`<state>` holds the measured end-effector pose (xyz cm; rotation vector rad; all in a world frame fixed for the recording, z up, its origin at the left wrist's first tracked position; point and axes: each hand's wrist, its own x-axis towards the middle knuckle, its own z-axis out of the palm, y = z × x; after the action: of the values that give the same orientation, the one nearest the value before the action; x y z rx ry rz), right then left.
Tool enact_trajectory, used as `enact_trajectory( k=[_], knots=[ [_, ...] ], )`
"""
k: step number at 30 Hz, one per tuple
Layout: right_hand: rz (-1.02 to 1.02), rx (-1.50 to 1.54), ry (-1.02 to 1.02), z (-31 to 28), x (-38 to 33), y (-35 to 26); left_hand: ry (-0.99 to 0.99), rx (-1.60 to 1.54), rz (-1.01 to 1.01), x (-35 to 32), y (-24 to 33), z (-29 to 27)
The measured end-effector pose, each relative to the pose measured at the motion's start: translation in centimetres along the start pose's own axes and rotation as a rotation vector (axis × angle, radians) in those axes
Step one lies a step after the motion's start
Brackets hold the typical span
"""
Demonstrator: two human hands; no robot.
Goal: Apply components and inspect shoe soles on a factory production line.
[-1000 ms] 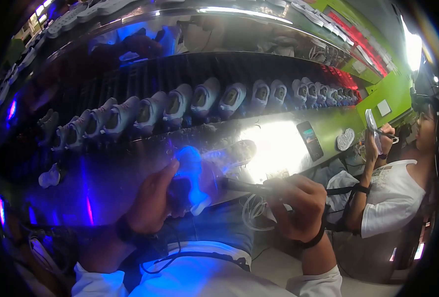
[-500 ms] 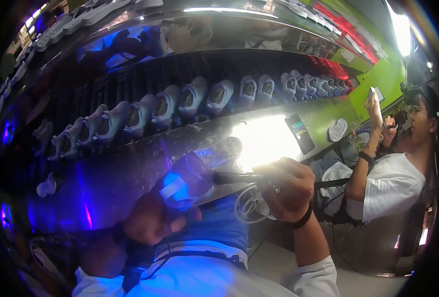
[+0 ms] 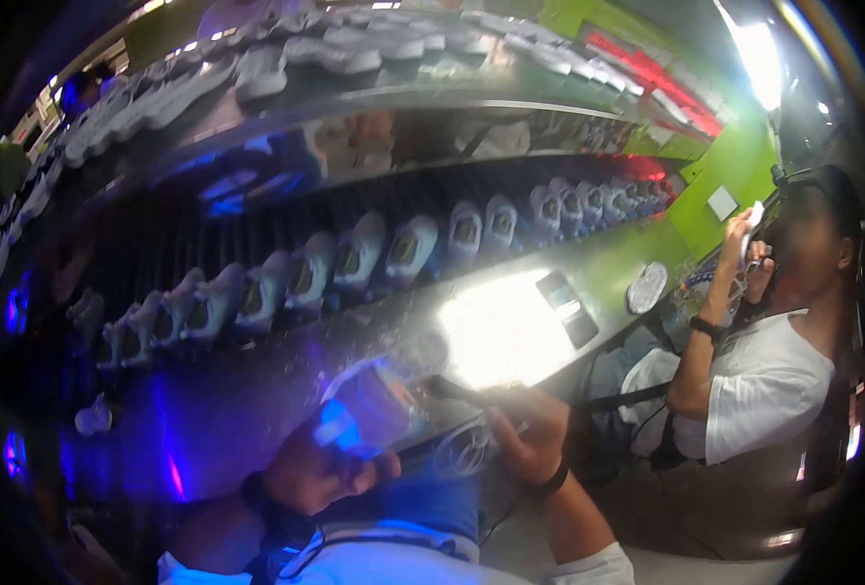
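Note:
My left hand is closed around a pale shoe in front of my lap, with blue light falling on its near end. Motion smears the shoe's outline, and its far end reaches over the bench edge. In my right hand is a dark stick-like tool, pointing left with its tip against or just beside the shoe. Blur hides what kind of tool it is and whether the tip touches. White looped cord hangs between the shoe and my right hand.
A row of pale shoes stands on the dark conveyor beyond the metal bench. A phone lies by a bright glare, with a shoe sole farther right. Another person sits at right, holding a white piece. Soles line the upper shelf.
The view has tilted up, so the shoe row sits lower in the picture. My right hand and the tool have come slightly closer to the shoe. My left hand keeps its hold.

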<state>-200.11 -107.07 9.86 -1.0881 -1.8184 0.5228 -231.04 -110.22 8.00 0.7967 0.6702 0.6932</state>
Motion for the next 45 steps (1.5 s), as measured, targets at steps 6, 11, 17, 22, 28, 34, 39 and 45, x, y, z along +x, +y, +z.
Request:
enact_trajectory(
  k=[6, 11, 17, 22, 28, 34, 39, 45],
  knots=[
    [0.387, 0.313, -0.021, -2.4, -0.5, 0.7, 0.187, 0.483, 0.314, 9.1, 1.8, -2.5],
    [0.652, 0.379, 0.290, -5.3, -1.6, 1.1, 0.103, 0.297, 0.232, 25.2, 12.0, -4.3],
    [0.829, 0.304, 0.423, -6.6, -3.0, 2.4, 0.417, 0.794, 0.171, 38.3, 16.4, -9.8],
    [0.872, 0.068, 0.439, -7.0, -5.1, 4.4, 0.386, 0.983, 0.140, 42.3, 16.1, -8.1],
    [0.884, 0.032, 0.337, -5.7, -4.2, 6.2, 0.384, 1.236, 0.104, 43.4, 17.3, -5.8],
    [0.833, -0.033, 0.314, -5.5, -3.8, 5.2, 0.278, 1.465, 0.132, 43.6, 16.3, -1.3],
    [0.706, 0.013, 0.324, -4.3, -4.9, 3.3, 0.306, 1.801, 0.099, 44.5, 13.1, -4.7],
    [0.653, 0.020, 0.360, -3.7, -7.1, -0.8, 0.466, 1.476, 0.093, 38.8, 14.3, -5.2]
  ],
)
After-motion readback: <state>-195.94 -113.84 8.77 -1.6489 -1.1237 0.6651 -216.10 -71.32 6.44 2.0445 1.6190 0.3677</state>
